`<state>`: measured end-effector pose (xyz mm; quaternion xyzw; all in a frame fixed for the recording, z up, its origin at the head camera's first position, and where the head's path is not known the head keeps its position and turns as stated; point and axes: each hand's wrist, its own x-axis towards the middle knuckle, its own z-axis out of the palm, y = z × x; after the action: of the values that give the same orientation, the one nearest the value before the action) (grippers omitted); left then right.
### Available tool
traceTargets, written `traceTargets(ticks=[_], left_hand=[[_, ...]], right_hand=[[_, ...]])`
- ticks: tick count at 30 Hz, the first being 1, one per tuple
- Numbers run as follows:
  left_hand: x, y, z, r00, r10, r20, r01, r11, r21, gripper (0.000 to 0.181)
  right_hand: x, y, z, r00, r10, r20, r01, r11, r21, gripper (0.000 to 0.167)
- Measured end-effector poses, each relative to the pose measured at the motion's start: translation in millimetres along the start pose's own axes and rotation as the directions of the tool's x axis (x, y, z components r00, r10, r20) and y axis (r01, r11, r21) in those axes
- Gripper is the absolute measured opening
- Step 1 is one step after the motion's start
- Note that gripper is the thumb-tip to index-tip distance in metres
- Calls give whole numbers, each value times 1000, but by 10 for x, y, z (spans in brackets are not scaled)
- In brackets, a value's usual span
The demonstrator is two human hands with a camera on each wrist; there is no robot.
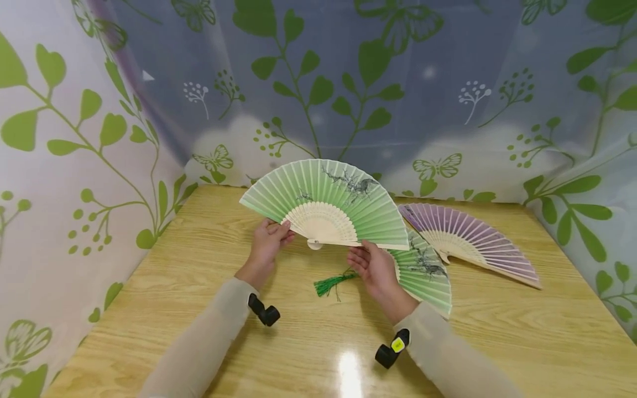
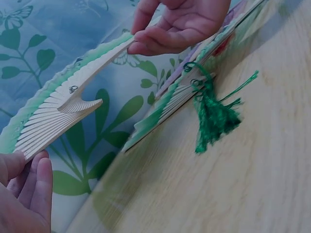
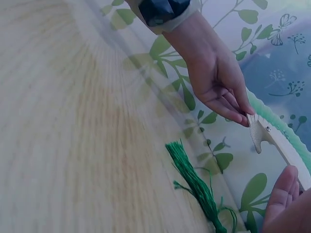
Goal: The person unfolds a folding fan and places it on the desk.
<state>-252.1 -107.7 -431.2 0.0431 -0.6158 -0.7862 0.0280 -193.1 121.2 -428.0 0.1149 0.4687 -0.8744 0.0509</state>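
Note:
A spread green folding fan [image 1: 348, 193], with a dark branch-and-bird picture and pale ribs, is held up above the table between both hands. My left hand [image 1: 265, 249] pinches its left edge between thumb and fingers. At the right end, my right hand [image 1: 380, 273] pinches the lower guard stick. The fan's pivot end [image 2: 73, 90] shows between the hands in the left wrist view. Beneath the right hand, a second open green fan [image 1: 428, 273] lies on the table, partly hidden. Its green tassel [image 1: 329, 284] stretches out to the left, seen also in the left wrist view.
An open purple fan [image 1: 478, 237] lies at the right, partly behind the green ones. The wooden table [image 1: 298, 342] meets a leaf-patterned cloth backdrop [image 1: 328, 127] at the back and sides. A black wrist camera [image 1: 264, 310] sits on each sleeve.

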Motion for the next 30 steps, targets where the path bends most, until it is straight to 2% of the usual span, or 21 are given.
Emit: traceTargets(ticks=[4, 10, 14, 19, 24, 30], left_hand=[[60, 30, -51, 1000, -10, -14, 10, 1000, 16, 21], [146, 66, -156, 999, -37, -33, 38, 998, 45, 38], [206, 78, -232, 997, -65, -32, 67, 996, 60, 44], [274, 90, -329, 995, -95, -42, 99, 992, 82, 47], [313, 45, -406, 992, -119, -44, 122, 988, 92, 43], [380, -18, -515, 984, -177, -36, 180, 975, 128, 48]], right_hand=[[-72, 78, 46, 1000, 12, 25, -12, 1000, 11, 16], [-219, 220, 174, 998, 38, 49, -40, 999, 37, 16], [-313, 337, 273, 997, 45, 59, -47, 998, 36, 27], [-392, 498, 403, 995, 50, 84, -49, 999, -23, 45], [-474, 665, 529, 995, 54, 83, -49, 997, -57, 47], [-551, 820, 639, 993, 99, 69, -96, 994, -47, 50]])
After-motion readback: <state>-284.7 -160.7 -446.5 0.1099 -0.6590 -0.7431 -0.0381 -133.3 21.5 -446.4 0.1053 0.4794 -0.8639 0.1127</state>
